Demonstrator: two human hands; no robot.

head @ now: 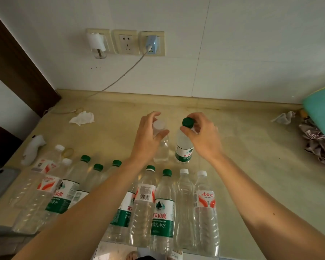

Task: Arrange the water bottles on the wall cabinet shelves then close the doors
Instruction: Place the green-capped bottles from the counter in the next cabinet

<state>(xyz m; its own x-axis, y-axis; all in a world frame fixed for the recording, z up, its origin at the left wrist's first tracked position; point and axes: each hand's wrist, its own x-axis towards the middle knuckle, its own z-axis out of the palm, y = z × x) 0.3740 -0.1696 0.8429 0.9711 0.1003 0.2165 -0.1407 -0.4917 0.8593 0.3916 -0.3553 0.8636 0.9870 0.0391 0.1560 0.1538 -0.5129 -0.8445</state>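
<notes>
Illumination is soft, even and moderately dim, with a greenish-yellow cast; shadows on the countertop (251, 147) are faint; wide-angle distortion bends the edges; the near bottles (163, 209) appear stretched; focus is slightly soft throughout.

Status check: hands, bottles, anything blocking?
Left hand on white-capped bottle, right hand on green-capped bottle. Both upright on counter. Nothing blocking; cabinet not in view.

Clear glossy plastic bottles (163, 207) on a smooth beige stone-look counter (251, 147); crumpled white tissue paper (82, 118); matt wall (233, 53).
</notes>
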